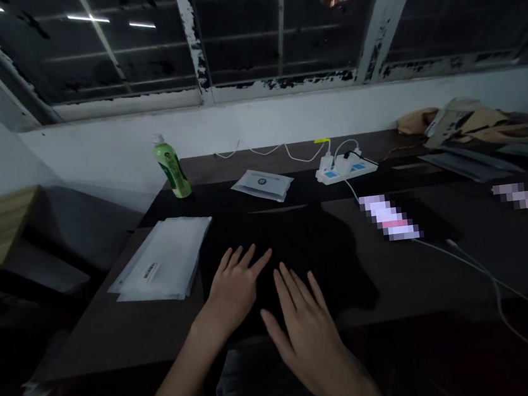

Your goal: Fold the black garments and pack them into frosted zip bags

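2 bare hands lie palm down over a black cloth (325,235) on a dark table (412,286), in dim light beneath a window (273,31). The left hand (236,290) is open, its fingers fanned slightly and its thumb stretched toward the right. The right hand (310,329), nearer the table's near edge, is also open, its 4 fingers a little apart and its thumb angled out to the left. Neither hand pinches anything; whether both palms press fully on the fabric, one cannot tell. The cloth spreads flat across the near middle of the table, its right edge uneven.

Just left of the cloth sits a stack of pale plastic mailers (161,260), 1 bearing a barcode label. Farther back stand a green bottle (174,170) at left, a flat white packet (263,185) in the middle and a white power strip (346,168) with plugs in it. To the right, 2 blurred, lit screens (390,216) glow near a white cable (482,270), and brown paper bags (484,122) slump at far right.
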Demonstrator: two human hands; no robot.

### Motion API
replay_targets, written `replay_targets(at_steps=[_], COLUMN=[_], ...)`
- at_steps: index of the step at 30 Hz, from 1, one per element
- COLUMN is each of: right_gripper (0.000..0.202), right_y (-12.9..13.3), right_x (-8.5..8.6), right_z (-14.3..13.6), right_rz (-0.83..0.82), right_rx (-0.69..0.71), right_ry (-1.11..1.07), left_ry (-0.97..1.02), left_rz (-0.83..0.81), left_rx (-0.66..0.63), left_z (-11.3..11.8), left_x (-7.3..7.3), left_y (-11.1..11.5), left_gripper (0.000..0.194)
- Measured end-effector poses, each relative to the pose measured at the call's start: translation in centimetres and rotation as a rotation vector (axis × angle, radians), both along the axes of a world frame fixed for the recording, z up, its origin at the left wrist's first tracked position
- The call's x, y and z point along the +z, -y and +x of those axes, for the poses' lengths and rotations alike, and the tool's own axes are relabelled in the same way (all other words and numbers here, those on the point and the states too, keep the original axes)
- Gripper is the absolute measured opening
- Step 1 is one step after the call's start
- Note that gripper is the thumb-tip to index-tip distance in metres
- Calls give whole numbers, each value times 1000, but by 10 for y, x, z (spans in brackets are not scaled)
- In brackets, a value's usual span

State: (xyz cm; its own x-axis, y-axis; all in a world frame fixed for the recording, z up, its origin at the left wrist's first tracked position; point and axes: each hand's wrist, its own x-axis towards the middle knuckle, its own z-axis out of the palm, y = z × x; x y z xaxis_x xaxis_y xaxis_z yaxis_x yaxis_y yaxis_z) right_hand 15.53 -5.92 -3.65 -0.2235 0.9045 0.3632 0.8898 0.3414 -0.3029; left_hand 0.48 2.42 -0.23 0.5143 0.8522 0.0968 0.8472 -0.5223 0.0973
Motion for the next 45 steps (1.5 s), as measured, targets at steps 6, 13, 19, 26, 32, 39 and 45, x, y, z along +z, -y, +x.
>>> replay_targets(at_steps=[6,13,19,26,32,39,45], right_gripper=[58,39,50,45,43,37,36], right_y=[1,-56,-71,-74,-72,-71,-71], right_x=[12,24,23,32,41,41,41], right_z=[20,45,49,47,43,44,45], right_rz=[47,-76,-221,-298,-358,-292,-203], right_rx=[62,-147,-173,-207,-190,-61,105], right_ry=[-17,-145,-196,-90,-61,-108,-47], left_ry=[23,108,-30,-68,-134,-206,-262], left_rz=[59,217,134,30,8,-14,-35], left_rx=[-22,433,738,705,683,614,633], left_z=[-1,-27,-65,-75,-68,-67,-65], left_x=[-6,8,9,10,12,18,19], left_y=[5,5,5,6,7,11,13], left_gripper=[63,41,37,37,32,24,24])
